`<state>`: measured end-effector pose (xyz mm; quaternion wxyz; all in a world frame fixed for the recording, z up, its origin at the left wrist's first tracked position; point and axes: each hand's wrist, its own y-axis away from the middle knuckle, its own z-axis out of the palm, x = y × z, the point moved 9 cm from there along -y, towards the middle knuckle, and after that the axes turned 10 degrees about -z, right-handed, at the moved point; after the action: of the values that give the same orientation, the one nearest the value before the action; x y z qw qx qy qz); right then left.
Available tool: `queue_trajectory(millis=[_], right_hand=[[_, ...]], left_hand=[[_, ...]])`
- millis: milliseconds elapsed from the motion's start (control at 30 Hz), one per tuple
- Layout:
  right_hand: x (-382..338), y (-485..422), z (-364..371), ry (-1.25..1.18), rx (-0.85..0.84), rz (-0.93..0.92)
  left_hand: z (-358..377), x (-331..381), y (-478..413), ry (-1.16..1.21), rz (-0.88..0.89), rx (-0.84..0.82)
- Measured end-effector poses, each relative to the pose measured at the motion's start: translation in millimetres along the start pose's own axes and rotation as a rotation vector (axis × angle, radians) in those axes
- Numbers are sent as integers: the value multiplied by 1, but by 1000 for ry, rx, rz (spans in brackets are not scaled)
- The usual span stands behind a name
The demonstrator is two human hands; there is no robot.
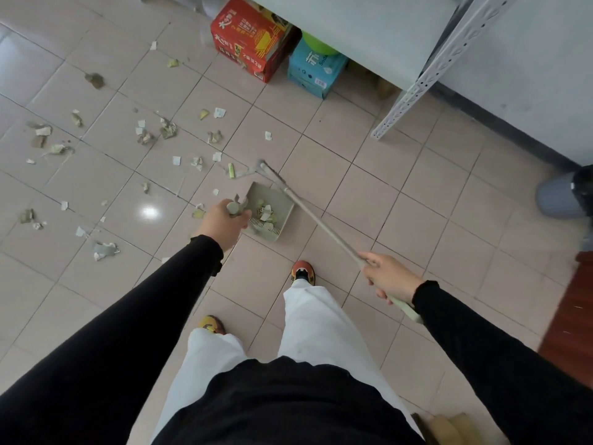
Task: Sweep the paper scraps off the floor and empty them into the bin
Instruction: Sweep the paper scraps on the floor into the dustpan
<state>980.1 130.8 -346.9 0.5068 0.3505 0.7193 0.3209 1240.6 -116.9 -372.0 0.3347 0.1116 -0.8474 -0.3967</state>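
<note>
Several paper scraps [167, 130] lie scattered over the tiled floor to the left and centre. My left hand [223, 224] grips the top of the dustpan handle; the beige dustpan [276, 205] stands on the floor just right of it, with a few scraps inside. My right hand [390, 277] holds the long broom handle [321, 220], which slants up-left. The broom head [261, 165] rests on the floor just beyond the dustpan's open end, next to a green-yellow scrap [231, 171]. A grey bin [564, 195] with a black liner stands at the right edge.
A red carton [253, 40] and a blue carton [314, 67] stand under a white metal shelf, whose leg [414, 94] reaches the floor at upper right. My two feet [303, 273] are below the dustpan. A brown wooden surface [574, 316] sits at the right.
</note>
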Motion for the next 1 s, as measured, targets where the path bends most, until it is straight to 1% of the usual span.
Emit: queue_trajectory(millis=[167, 300, 333, 433, 567, 733, 833, 1000], right_hand=[[-12, 19, 91, -161, 127, -33], [-6, 34, 178, -438, 126, 71], [-9, 38, 197, -465, 136, 87], [-25, 48, 240, -431, 199, 77], [-25, 62, 290, -367, 183, 70], [-11, 76, 322, -304, 167, 40], [-3, 89, 339, -228, 130, 23], [4, 103, 376, -137, 140, 12]], left_hand=[[-61, -69, 37, -9, 78, -24], [-122, -136, 74, 39, 102, -41], [-136, -152, 82, 56, 104, -47], [-172, -200, 104, 98, 111, -49], [-207, -262, 125, 138, 86, -19], [-238, -330, 152, 211, 25, 35], [-258, -370, 169, 215, -8, 65], [-294, -426, 191, 190, -41, 88]])
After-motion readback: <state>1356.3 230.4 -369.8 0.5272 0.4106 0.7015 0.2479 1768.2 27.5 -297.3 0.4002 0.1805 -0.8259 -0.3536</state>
